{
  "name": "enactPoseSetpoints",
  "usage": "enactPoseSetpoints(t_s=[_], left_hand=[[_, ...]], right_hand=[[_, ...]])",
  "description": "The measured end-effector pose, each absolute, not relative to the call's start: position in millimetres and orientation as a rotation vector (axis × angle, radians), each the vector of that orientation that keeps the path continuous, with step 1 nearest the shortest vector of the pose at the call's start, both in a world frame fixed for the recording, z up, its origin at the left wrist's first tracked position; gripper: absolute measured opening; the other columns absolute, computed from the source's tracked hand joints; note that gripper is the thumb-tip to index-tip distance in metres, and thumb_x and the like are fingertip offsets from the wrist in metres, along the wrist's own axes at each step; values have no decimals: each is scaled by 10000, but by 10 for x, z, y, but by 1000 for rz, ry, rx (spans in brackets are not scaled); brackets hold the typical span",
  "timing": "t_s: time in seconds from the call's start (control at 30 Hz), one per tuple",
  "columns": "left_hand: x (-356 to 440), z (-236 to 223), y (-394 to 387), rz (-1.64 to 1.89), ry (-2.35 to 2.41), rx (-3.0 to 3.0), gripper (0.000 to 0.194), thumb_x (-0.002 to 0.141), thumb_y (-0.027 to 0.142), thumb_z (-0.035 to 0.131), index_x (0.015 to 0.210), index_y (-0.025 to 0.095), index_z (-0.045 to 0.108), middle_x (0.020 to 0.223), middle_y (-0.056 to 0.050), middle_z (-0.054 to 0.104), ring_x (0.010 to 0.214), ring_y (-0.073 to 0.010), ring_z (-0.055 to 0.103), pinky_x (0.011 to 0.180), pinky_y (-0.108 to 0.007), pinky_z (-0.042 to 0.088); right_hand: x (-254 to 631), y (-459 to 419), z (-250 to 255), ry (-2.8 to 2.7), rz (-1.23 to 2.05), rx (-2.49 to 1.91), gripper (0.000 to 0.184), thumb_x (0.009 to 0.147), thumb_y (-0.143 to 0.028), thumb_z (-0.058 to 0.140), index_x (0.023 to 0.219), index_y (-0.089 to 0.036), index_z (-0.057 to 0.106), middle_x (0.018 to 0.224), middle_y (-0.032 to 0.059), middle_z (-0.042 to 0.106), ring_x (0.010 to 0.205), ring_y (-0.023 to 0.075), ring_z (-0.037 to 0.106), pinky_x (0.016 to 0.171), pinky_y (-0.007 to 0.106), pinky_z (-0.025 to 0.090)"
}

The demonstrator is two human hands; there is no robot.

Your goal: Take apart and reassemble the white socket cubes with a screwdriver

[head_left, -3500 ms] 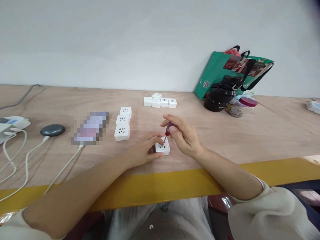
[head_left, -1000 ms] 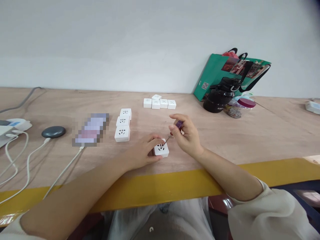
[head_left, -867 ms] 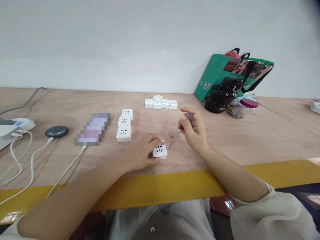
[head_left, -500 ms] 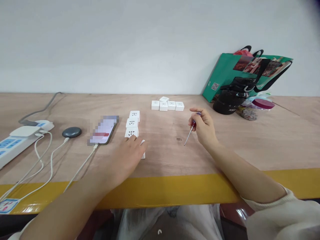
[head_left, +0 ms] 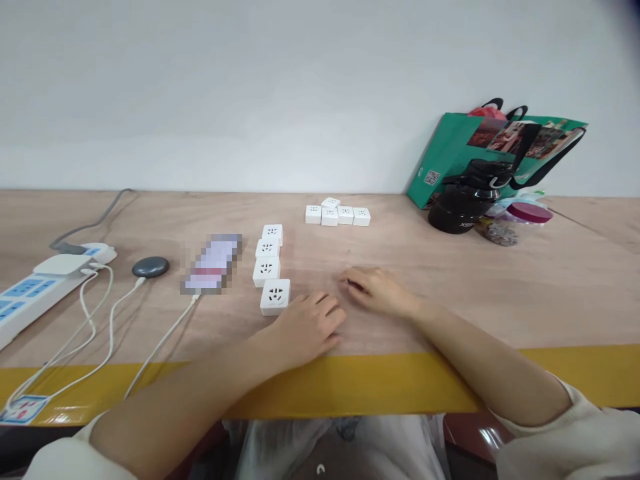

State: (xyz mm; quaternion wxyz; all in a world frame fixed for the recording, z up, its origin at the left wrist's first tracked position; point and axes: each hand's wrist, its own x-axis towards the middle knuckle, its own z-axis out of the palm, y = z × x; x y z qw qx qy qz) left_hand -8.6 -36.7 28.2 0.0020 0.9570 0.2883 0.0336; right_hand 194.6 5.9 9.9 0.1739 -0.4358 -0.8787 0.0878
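Worktop [head_left: 525, 287]: pale plywood with a fine, smooth grain, its front edge banded in yellow paint [head_left: 350, 383].

Sockets: white moulded plastic, square with rounded corners, 9 in all, each with slotted pin holes in its upper face. 5 form a tight cluster [head_left: 337, 215] towards the wall, 4 side by side and 1 just behind them. 3 make a short column [head_left: 267, 257] further left, almost edge to edge. The last, a lone socket [head_left: 275, 297], sits at the foot of that column, slightly turned, just beside the left hand. All 9 look closed and whole; 8 stand grouped, with 1 nearest the hands.

Left hand [head_left: 305, 327]: palm down, fingers loosely curled, resting on the worktop, holding nothing visible.

Right hand [head_left: 377, 290]: also palm down and a little apart from the left, fingers curled under; whether anything is tucked beneath them cannot be told.

Also present: a phone [head_left: 213, 263], its screen blurred, on a white cable [head_left: 160, 347]; a round dark grey puck [head_left: 150, 267]; a blue-and-white power strip [head_left: 30, 307]; a glossy black insulated bottle [head_left: 463, 208]; a clear jar with a maroon lid [head_left: 529, 213]; and a green paper bag [head_left: 450, 150], leaning against the wall.
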Motion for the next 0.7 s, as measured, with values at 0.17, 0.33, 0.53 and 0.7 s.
enactPoseSetpoints(t_s=[0.17, 0.33, 0.53, 0.7], left_hand=[[-52, 62, -351, 206, 881, 2987, 196, 894, 298, 514, 1016, 160, 580, 1092, -107, 579, 987, -255, 544, 772, -377, 485], [-150, 278, -271, 133, 861, 2979, 262, 870, 332, 564, 1059, 153, 598, 1117, -104, 600, 1050, -259, 531, 870, -397, 461], [-669, 706, -58, -90, 1337, 2815, 556, 699, 515, 696, 1175, 245, 594, 1461, -91, 365, 1357, -349, 249, 1081, -566, 183], [-748, 743, -61, -203, 1363, 2847, 358, 766, 316, 664, 1117, 251, 632, 1458, -61, 388, 1398, -339, 161, 1083, -593, 128]], right_hand=[[1798, -9, -94, -2557, 77, -1186, 193, 909, -210, 404, 824, -181, 575, 791, 54, 624, 671, 155, 572, 573, 258, 351], [1799, -9, -116, -2534, 73, -1200, 175, 911, -233, 420, 846, -183, 574, 800, 54, 621, 709, 166, 588, 603, 264, 378], [1763, -14, -72, -2546, 120, -1266, 201, 920, -229, 391, 920, -196, 588, 880, 53, 656, 783, 170, 622, 655, 272, 414], [1757, -11, -68, -2521, 171, -1263, 199, 915, -226, 397, 928, -197, 593, 904, 60, 665, 802, 183, 631, 674, 288, 423]])
